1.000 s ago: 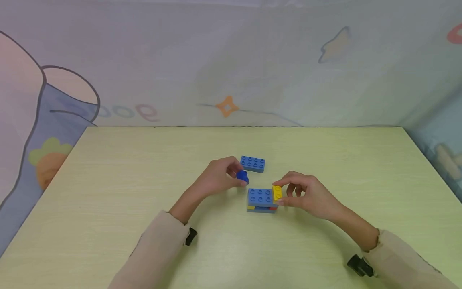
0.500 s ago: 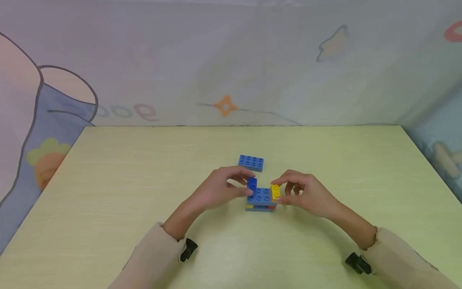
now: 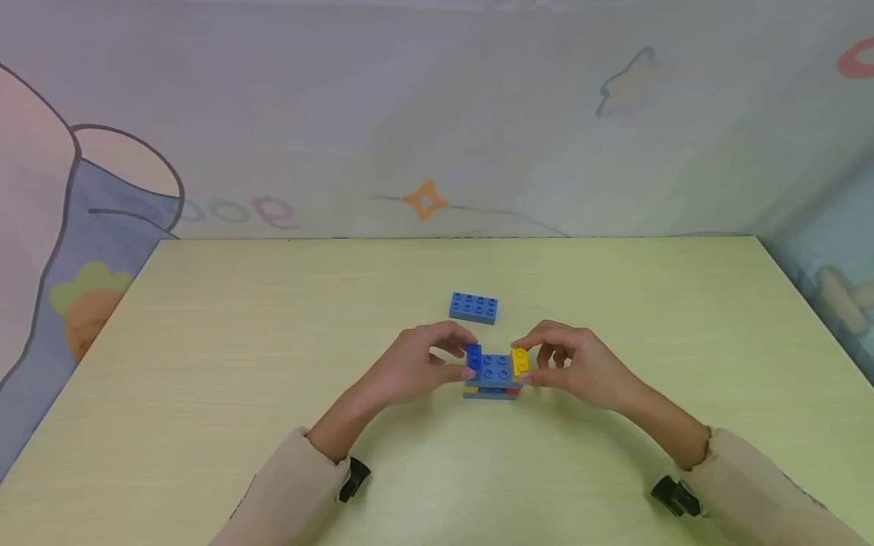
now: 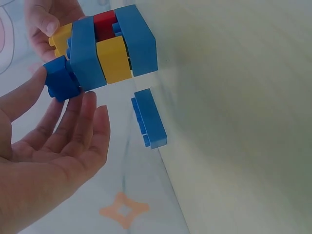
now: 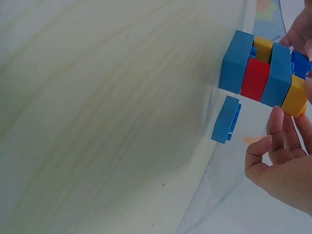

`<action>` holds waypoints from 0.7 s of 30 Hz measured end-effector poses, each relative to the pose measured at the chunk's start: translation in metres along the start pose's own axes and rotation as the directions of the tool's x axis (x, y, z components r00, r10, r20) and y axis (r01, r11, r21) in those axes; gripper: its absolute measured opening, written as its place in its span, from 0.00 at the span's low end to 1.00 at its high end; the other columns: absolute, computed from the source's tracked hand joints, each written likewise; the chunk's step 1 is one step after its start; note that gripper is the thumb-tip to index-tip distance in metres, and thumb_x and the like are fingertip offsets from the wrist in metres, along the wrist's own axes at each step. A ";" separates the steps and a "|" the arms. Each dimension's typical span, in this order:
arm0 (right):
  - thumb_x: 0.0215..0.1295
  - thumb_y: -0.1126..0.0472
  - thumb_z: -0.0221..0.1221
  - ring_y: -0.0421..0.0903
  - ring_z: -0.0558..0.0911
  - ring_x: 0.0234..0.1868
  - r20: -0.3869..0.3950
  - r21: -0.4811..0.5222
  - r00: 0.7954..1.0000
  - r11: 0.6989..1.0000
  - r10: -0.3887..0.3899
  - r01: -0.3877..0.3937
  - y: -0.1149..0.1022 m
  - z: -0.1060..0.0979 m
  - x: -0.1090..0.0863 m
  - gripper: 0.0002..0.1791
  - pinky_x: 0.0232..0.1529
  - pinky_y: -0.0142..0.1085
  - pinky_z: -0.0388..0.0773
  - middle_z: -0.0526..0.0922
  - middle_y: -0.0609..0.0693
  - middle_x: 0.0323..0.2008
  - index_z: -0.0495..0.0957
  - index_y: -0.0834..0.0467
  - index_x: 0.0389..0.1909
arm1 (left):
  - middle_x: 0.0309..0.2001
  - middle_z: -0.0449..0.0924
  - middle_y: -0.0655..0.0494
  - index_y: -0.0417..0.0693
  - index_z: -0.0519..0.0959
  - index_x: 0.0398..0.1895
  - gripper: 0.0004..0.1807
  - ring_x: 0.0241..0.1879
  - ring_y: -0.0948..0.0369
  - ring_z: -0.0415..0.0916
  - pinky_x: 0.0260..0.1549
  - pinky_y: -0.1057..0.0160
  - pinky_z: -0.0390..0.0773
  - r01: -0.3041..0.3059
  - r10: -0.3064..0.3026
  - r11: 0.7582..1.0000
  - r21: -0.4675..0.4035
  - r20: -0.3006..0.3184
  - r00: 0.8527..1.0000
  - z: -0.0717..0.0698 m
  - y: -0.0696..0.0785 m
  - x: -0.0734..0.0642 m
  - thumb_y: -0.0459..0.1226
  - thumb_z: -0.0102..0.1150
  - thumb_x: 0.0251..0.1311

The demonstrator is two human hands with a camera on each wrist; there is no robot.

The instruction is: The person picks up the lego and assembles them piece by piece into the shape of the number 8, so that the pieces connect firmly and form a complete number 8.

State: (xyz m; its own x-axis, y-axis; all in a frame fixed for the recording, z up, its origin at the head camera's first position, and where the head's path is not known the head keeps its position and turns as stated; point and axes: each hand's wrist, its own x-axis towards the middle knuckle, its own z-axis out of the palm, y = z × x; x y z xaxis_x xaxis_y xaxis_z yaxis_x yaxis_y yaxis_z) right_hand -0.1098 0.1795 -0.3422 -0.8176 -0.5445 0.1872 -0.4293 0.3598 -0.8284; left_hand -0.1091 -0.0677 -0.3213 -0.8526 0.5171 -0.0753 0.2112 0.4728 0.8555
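Lowered since earlier, a dark blue brick [image 3: 474, 362] is atop the brick stack's [image 3: 495, 368] left end, pinched by the left hand [image 3: 418, 364]; the right hand [image 3: 582, 368] pinches a yellow brick [image 3: 520, 361] atop its right end.

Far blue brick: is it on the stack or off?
Off: the far blue brick lies studs up on the table, apart from the stack.

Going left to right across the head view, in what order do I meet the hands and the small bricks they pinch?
Left hand, small dark blue rectangular plastic brick, small yellow rectangular plastic brick, right hand.
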 end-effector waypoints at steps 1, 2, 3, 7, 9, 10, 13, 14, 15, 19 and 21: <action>0.49 0.69 0.66 0.42 0.75 0.28 0.000 0.002 1.000 1.000 0.002 -0.002 0.000 0.000 0.000 0.17 0.26 0.30 0.67 0.78 0.50 0.36 0.78 0.65 0.43 | 0.46 0.77 0.55 0.43 0.75 0.50 0.18 0.47 0.55 0.73 0.44 0.62 0.75 -0.004 0.004 1.000 -0.002 0.001 1.000 0.000 0.000 0.000 0.33 0.62 0.55; 0.49 0.69 0.66 0.42 0.75 0.28 0.000 0.004 1.000 1.000 0.004 -0.004 0.000 0.000 0.000 0.17 0.26 0.30 0.67 0.78 0.50 0.36 0.78 0.65 0.43 | 0.46 0.77 0.55 0.43 0.75 0.50 0.18 0.47 0.55 0.73 0.44 0.62 0.75 -0.006 0.006 1.000 -0.004 0.003 1.000 0.000 -0.001 0.000 0.33 0.62 0.55; 0.49 0.69 0.66 0.42 0.75 0.28 0.000 0.005 1.000 1.000 0.005 -0.005 0.000 0.000 0.000 0.17 0.26 0.30 0.67 0.78 0.50 0.36 0.78 0.66 0.43 | 0.47 0.77 0.55 0.43 0.75 0.50 0.18 0.47 0.55 0.73 0.44 0.62 0.75 -0.009 0.009 1.000 -0.005 0.005 1.000 0.000 -0.001 0.000 0.33 0.62 0.55; 0.49 0.69 0.66 0.42 0.75 0.28 -0.001 0.004 1.000 1.000 0.008 -0.008 -0.001 0.000 0.000 0.18 0.26 0.30 0.67 0.78 0.50 0.36 0.78 0.66 0.43 | 0.46 0.77 0.56 0.44 0.76 0.50 0.18 0.47 0.55 0.73 0.43 0.63 0.75 -0.013 0.013 1.000 -0.013 0.003 1.000 0.001 0.000 -0.001 0.33 0.62 0.54; 0.49 0.69 0.66 0.42 0.75 0.28 0.000 0.001 1.000 1.000 0.008 -0.008 -0.001 0.001 0.000 0.18 0.26 0.30 0.67 0.78 0.50 0.36 0.78 0.66 0.43 | 0.46 0.78 0.56 0.44 0.76 0.49 0.18 0.47 0.55 0.73 0.43 0.63 0.75 -0.014 0.014 1.000 -0.012 -0.002 1.000 0.001 0.000 -0.001 0.32 0.62 0.54; 0.49 0.69 0.66 0.42 0.75 0.28 0.000 -0.001 1.000 1.000 0.009 -0.009 -0.001 0.001 0.000 0.18 0.26 0.30 0.67 0.78 0.50 0.36 0.78 0.66 0.43 | 0.45 0.78 0.56 0.44 0.77 0.49 0.18 0.46 0.55 0.73 0.43 0.63 0.75 -0.014 0.014 1.000 -0.011 -0.004 1.000 0.001 0.000 -0.001 0.32 0.62 0.54; 0.49 0.69 0.66 0.42 0.75 0.28 0.001 -0.005 1.000 1.000 0.013 -0.013 -0.001 0.001 0.000 0.18 0.26 0.30 0.68 0.78 0.50 0.36 0.78 0.65 0.43 | 0.44 0.78 0.55 0.43 0.77 0.49 0.18 0.46 0.55 0.73 0.42 0.62 0.75 -0.015 0.014 1.000 -0.006 -0.012 1.000 0.001 0.000 -0.001 0.32 0.63 0.53; 0.49 0.69 0.66 0.42 0.75 0.28 0.001 -0.005 1.000 1.000 0.015 -0.015 -0.001 0.001 0.000 0.18 0.26 0.30 0.68 0.78 0.50 0.35 0.78 0.65 0.43 | 0.44 0.78 0.55 0.43 0.77 0.49 0.18 0.46 0.54 0.73 0.42 0.62 0.76 -0.013 0.013 1.000 -0.006 -0.015 1.000 0.001 0.000 0.000 0.32 0.63 0.53; 0.49 0.69 0.66 0.42 0.75 0.28 0.002 -0.005 1.000 1.000 0.016 -0.016 -0.001 0.001 0.000 0.18 0.26 0.30 0.68 0.78 0.50 0.36 0.78 0.65 0.43 | 0.44 0.78 0.55 0.43 0.77 0.49 0.18 0.46 0.54 0.73 0.42 0.62 0.76 -0.011 0.011 1.000 -0.005 -0.017 1.000 0.001 0.000 0.000 0.32 0.63 0.53; 0.49 0.69 0.66 0.42 0.74 0.28 0.004 -0.003 1.000 1.000 0.017 -0.017 -0.001 0.000 0.000 0.18 0.26 0.30 0.68 0.78 0.50 0.36 0.78 0.65 0.43 | 0.44 0.78 0.55 0.43 0.78 0.48 0.18 0.46 0.54 0.73 0.42 0.62 0.76 0.000 0.000 1.000 0.001 -0.025 1.000 0.002 -0.001 0.001 0.32 0.64 0.52; 0.49 0.69 0.66 0.42 0.75 0.28 0.004 -0.002 1.000 1.000 0.013 -0.013 -0.001 0.000 0.000 0.18 0.26 0.30 0.68 0.78 0.50 0.36 0.78 0.65 0.43 | 0.44 0.79 0.55 0.43 0.78 0.48 0.18 0.46 0.54 0.73 0.42 0.62 0.76 0.004 -0.004 1.000 0.007 -0.028 1.000 0.003 0.000 0.001 0.33 0.64 0.52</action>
State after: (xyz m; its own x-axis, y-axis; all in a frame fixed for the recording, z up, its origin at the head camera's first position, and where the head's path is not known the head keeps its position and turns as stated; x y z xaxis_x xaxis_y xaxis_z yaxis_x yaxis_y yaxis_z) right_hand -0.1095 0.1787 -0.3417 -0.8216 -0.5430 0.1739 -0.4193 0.3687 -0.8296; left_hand -0.1086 -0.0657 -0.3231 -0.8663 0.4953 -0.0643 0.2110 0.4797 0.8517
